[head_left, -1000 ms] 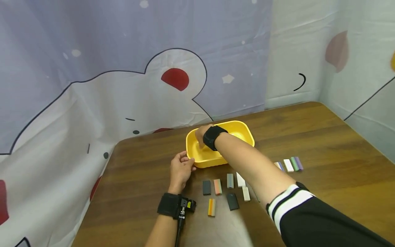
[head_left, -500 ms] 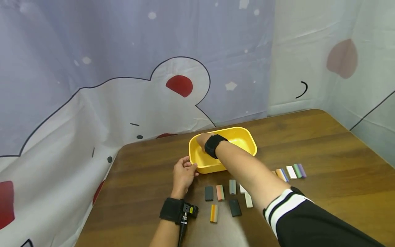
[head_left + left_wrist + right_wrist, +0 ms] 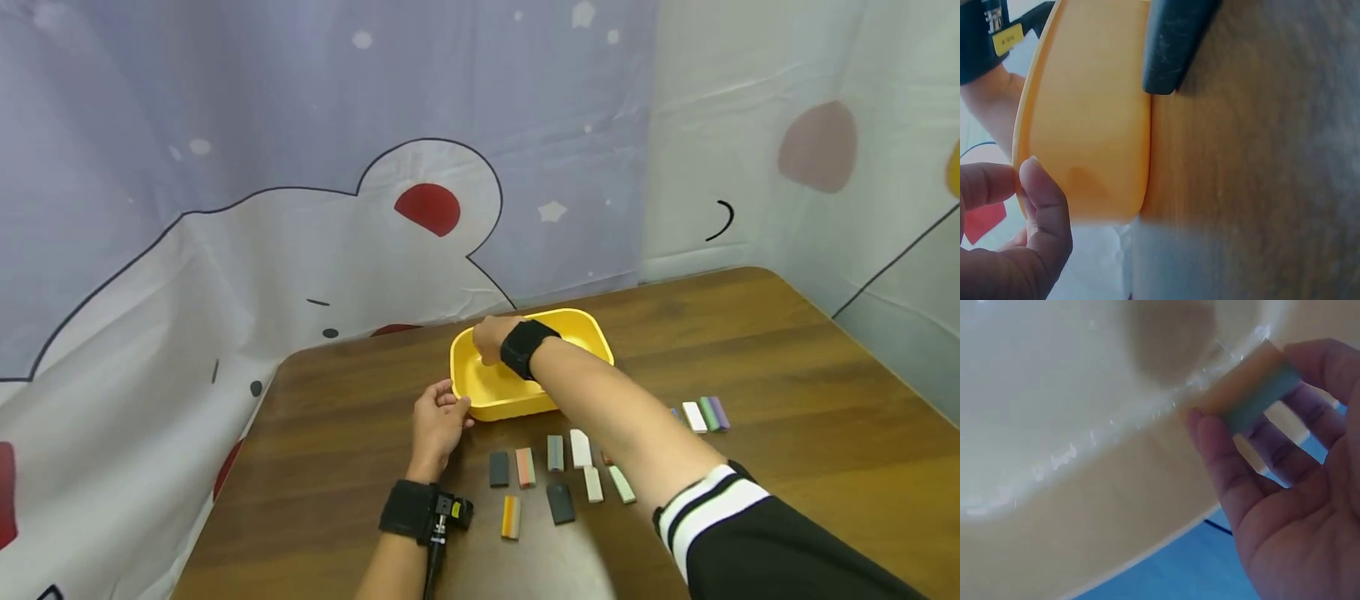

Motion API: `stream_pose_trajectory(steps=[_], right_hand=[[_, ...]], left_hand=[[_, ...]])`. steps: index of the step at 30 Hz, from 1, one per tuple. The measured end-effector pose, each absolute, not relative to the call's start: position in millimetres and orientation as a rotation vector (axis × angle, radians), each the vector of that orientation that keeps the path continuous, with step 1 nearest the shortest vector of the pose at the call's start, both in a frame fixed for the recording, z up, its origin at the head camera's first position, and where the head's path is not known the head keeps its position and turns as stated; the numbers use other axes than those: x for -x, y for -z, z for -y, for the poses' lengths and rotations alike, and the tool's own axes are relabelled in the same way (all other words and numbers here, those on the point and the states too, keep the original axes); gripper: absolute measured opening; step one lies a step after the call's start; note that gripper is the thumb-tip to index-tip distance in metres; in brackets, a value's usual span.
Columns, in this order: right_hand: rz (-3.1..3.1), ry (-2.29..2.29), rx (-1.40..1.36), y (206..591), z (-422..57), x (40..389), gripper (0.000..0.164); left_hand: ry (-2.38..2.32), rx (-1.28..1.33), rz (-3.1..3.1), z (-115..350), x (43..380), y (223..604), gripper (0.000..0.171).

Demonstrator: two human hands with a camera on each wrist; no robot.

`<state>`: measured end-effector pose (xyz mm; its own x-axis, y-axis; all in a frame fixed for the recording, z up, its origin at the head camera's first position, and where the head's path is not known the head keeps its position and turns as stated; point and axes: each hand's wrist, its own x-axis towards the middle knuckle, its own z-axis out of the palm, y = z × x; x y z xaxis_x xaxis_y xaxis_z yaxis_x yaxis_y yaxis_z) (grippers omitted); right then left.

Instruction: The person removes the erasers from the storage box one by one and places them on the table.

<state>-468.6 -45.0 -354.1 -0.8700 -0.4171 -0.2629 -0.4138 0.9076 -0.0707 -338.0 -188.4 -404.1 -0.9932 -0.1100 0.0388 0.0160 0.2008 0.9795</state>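
A yellow plastic basin (image 3: pixel 517 407) stands toward the back of the wooden table. My left hand (image 3: pixel 438 427) pinches its near left rim between thumb and fingers; in the left wrist view the thumb (image 3: pixel 1047 212) lies against the outer wall. My right hand (image 3: pixel 493 337) reaches down inside the basin's left part. Between its thumb and fingers it holds a small orange-and-green block, apparently an eraser (image 3: pixel 1250 390), close to the basin wall; the head view hides this eraser.
Several small erasers lie in front of the basin, among them a dark one (image 3: pixel 498 469), an orange-striped one (image 3: pixel 511 517) and a white one (image 3: pixel 581 448). More lie to the right, such as a purple one (image 3: pixel 718 412). My right forearm (image 3: pixel 622 408) covers part of them.
My right hand has shifted slightly within the basin, staying over its left part. The left hand keeps its hold on the rim. The head view has tilted a little.
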Motion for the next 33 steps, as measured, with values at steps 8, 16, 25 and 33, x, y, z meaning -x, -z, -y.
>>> stream_pose_trajectory(steps=[8, 16, 25, 33], right_hand=[[-2.775, 0.144, 0.929, 318, 15, 451, 0.022], [-2.827, 0.321, 1.147, 293, -31, 403, 0.017], [-2.929, 0.587, 1.237, 308, -83, 351, 0.010], [-2.944, 0.804, 1.223, 334, -119, 306, 0.012]], left_hand=[[1.928, -0.066, 2.343, 190, 347, 400, 0.044], [1.909, -0.050, 2.380, 193, 355, 395, 0.047], [1.891, -0.067, 2.364, 204, 357, 389, 0.046], [1.883, -0.110, 2.391, 209, 353, 387, 0.045]])
